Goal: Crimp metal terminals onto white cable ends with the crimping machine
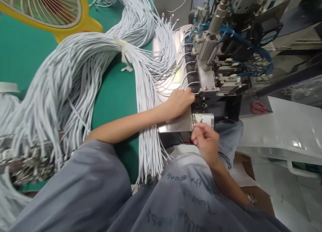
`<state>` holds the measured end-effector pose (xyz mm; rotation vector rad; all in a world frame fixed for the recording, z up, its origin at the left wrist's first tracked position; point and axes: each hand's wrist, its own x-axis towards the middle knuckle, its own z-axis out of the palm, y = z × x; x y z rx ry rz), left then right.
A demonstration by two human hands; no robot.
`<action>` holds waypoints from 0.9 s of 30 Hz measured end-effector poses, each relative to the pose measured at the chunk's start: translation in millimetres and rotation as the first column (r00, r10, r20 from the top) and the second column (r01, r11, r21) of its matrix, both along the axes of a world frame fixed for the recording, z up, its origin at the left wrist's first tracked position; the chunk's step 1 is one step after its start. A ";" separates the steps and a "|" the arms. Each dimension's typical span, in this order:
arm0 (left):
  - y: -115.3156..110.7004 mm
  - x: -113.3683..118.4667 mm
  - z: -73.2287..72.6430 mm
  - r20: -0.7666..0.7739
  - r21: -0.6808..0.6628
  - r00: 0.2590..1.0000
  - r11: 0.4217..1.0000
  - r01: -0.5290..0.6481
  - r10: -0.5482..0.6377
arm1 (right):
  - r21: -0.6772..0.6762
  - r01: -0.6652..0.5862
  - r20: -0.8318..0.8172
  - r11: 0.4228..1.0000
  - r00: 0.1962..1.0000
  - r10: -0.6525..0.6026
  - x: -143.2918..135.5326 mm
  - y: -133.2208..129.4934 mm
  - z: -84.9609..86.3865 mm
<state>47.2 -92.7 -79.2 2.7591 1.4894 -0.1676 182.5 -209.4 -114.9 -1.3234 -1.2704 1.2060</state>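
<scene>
My left hand [179, 102] is curled at the front end of a row of black blocks [191, 68] on a machine. Its fingertips are turned away, so what they grip is hidden. White cables [192, 83] run into the blocks just beyond it. My right hand [206, 140] is slightly blurred, its thumb and fingers pinched together at the near edge of a small white tray [208, 118]. Small metal parts [197, 118] lie in that tray; anything between the pinched fingers is too small to make out. Under my left forearm hangs a bundle of white cables [148, 148].
More bundled white cables [67, 64] cover the green table [118, 91], with metal connectors [32, 165] at the lower left. A yellow fan [88, 18] stands at upper left. Pneumatic cylinders [208, 45] rise beyond the blocks. Red-handled scissors [258, 108] lie to the right.
</scene>
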 end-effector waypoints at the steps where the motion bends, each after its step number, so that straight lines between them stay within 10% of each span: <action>1: 0.4 -0.7 -0.9 0.013 -0.004 1.000 1.000 0.002 -0.001 | -0.051 -0.108 -0.065 0.993 0.992 0.105 -9.3 -10.8 -4.6; 10: 2.9 -3.0 -9.5 0.125 -0.004 0.992 1.000 0.023 -0.023 | -0.140 -0.425 0.022 0.894 0.902 0.432 -43.6 -31.5 -44.6; 16: -6.0 1.6 1.5 0.107 -0.016 0.994 1.000 0.006 -0.004 | -0.307 -0.561 0.128 0.769 0.776 0.618 -39.5 -24.0 -24.5; 20: -26.0 9.4 12.3 0.214 -0.044 0.958 0.978 0.203 -0.189 | -0.326 -0.481 0.224 0.814 0.797 0.561 -24.3 -17.6 -8.7; 27: -48.1 14.1 12.8 0.349 0.019 0.860 0.920 0.391 -0.373 | -0.243 -0.665 0.267 0.706 0.654 0.708 -49.5 -23.8 -25.8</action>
